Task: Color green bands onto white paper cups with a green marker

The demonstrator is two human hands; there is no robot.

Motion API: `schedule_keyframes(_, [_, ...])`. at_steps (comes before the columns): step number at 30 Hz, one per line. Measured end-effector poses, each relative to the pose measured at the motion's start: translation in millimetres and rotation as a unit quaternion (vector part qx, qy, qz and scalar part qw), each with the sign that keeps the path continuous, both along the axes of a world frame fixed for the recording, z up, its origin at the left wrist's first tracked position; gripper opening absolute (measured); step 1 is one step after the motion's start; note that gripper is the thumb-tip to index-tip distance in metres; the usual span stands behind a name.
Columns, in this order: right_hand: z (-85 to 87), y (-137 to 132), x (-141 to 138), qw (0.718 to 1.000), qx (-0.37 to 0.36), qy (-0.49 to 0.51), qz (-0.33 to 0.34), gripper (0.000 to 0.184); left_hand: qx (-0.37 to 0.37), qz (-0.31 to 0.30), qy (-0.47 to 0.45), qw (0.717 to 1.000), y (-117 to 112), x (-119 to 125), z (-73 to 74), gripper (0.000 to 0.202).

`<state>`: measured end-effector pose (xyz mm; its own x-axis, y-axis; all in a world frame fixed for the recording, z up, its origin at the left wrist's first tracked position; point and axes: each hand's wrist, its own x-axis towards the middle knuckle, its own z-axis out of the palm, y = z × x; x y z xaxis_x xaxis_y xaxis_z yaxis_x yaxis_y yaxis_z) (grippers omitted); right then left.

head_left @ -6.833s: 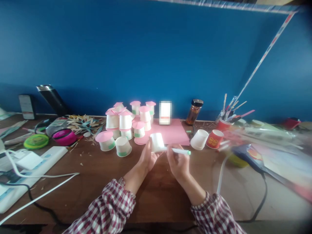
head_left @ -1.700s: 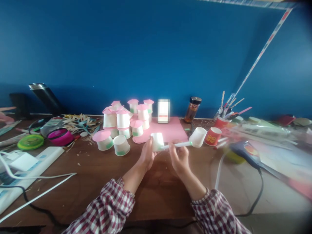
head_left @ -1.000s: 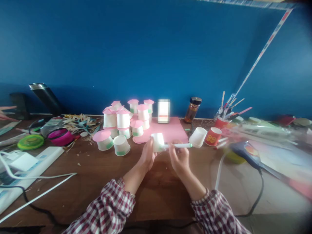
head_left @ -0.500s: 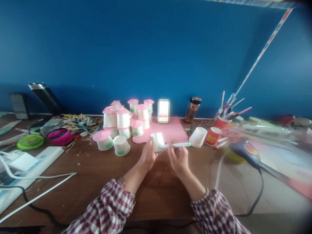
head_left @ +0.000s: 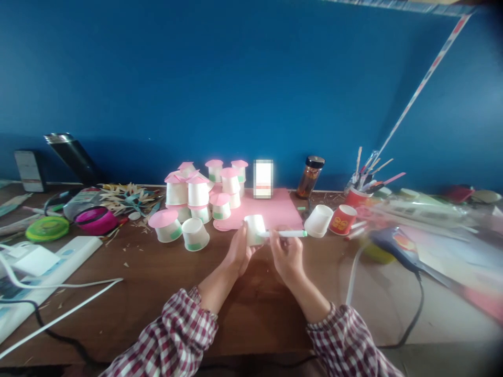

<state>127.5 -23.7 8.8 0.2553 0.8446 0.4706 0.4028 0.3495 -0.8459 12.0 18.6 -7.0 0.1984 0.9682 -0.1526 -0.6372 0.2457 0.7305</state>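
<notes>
The right hand (head_left: 288,254) pinches a pen (head_left: 288,233) in curled fingers as the left hand (head_left: 237,251), part-curled, holds a cup (head_left: 254,230) at the near edge of the pink sheet (head_left: 275,207). Sloping up to the right moments ago, the pen now lies nearly level, its tip end against the cup's right side, suggesting colouring under way. The cup looks white and glare-bright, faintly green low down; which end is up is unclear.
</notes>
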Motion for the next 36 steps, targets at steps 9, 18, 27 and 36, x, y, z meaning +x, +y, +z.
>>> schedule_keyframes(9, [-0.4, 0.7, 1.4, 1.000, 0.004, 0.008, -0.012, 0.020, -0.014, -0.004, -0.005, 1.000, 2.4, 0.0, -0.8, 0.044])
schedule_keyframes(18, [0.7, 0.3, -0.2, 1.000, -0.006, 0.014, 0.002, 0.020, -0.001, -0.010, 0.003, 1.000, -0.7, 0.2, 0.8, 0.045])
schedule_keyframes(27, [-0.3, 0.5, 0.5, 1.000, -0.006, 0.005, -0.004, 0.019, 0.008, -0.014, -0.006, 1.000, -0.9, 0.2, 0.2, 0.049])
schedule_keyframes(36, [0.6, 0.8, 0.2, 1.000, 0.003, -0.003, -0.008, 0.019, 0.020, -0.014, 0.014, 1.000, -3.1, 0.5, 1.9, 0.043])
